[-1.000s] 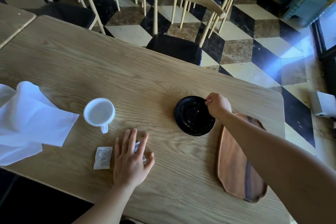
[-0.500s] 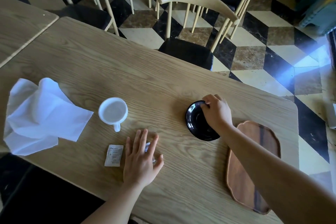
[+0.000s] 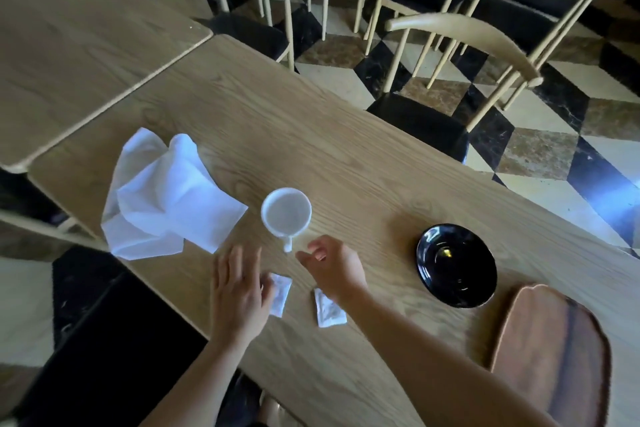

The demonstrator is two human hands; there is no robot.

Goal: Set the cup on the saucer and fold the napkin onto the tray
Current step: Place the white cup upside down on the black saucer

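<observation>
A white cup (image 3: 286, 213) stands upright on the wooden table (image 3: 346, 156), its handle pointing toward me. A crumpled white napkin (image 3: 166, 198) lies to its left. The black saucer (image 3: 456, 265) sits bare to the right, and the brown wooden tray (image 3: 550, 354) lies at the near right. My right hand (image 3: 334, 269) hovers just right of the cup's handle, fingers curled and apart, holding nothing. My left hand (image 3: 239, 291) rests flat on the table near the front edge, fingers spread, touching a small white packet (image 3: 281, 294).
A second white packet (image 3: 328, 312) lies under my right wrist. Another wooden table (image 3: 69, 45) adjoins at the far left. Chairs (image 3: 460, 55) with dark seats stand beyond the far edge on a checkered floor.
My right hand let go of the saucer and moved left to the cup's handle. My left hand shifted slightly left off one packet. The view swung left.
</observation>
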